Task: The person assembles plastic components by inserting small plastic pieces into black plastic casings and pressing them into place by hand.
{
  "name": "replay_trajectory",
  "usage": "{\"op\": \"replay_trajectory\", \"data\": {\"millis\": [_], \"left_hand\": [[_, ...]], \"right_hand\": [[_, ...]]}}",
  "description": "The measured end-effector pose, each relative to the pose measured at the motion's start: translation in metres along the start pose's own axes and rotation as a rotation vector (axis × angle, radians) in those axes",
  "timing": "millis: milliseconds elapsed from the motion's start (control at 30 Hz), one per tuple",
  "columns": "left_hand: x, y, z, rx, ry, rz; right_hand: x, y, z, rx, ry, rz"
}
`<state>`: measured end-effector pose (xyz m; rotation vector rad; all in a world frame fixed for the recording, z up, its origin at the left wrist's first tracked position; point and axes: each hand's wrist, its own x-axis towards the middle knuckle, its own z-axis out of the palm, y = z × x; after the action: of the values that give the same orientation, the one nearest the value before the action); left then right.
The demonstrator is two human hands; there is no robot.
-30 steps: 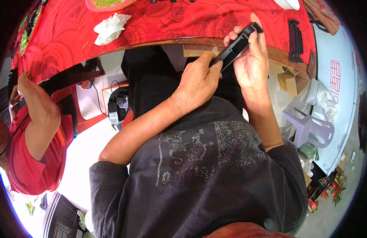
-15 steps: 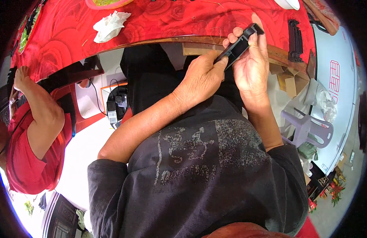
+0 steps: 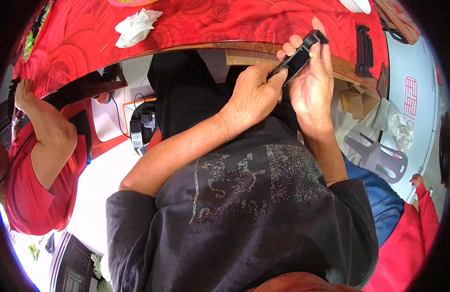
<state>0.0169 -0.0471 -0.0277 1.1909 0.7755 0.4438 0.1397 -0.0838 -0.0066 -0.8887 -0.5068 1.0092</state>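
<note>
A long black plastic piece with raised edges and a hollow face [image 3: 298, 60] is held between my two hands, slanting up to the right, just off the table's front edge. My left hand [image 3: 254, 91] grips its lower end, thumb lying along it. My right hand [image 3: 312, 82] holds the upper end, thumb on the near side and the other fingers behind it. A similar black plastic piece [image 3: 364, 51] lies on the red rose-patterned tablecloth [image 3: 200, 24], to the right of my hands.
A crumpled white tissue [image 3: 136, 27] and a white bowl [image 3: 357, 5] are on the table. At left sits a person in red [image 3: 42, 180]; another in a red top [image 3: 405, 248] is at lower right. A grey plastic chair [image 3: 380, 158] and cardboard [image 3: 359, 102] stand at right.
Both hands, with the black plastic piece, have shifted slightly right. A person in a red top and blue trousers has come into view at the lower right.
</note>
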Motion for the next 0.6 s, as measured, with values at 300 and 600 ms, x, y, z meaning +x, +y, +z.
{"op": "replay_trajectory", "data": {"millis": [300,600], "left_hand": [[-0.005,0.001,0.002,-0.032,-0.062,0.016],[-0.007,0.007,0.005,-0.049,-0.087,-0.032]], "right_hand": [[-0.004,-0.004,-0.002,0.043,-0.042,-0.001],[-0.004,-0.008,0.006,-0.027,-0.076,0.007]]}}
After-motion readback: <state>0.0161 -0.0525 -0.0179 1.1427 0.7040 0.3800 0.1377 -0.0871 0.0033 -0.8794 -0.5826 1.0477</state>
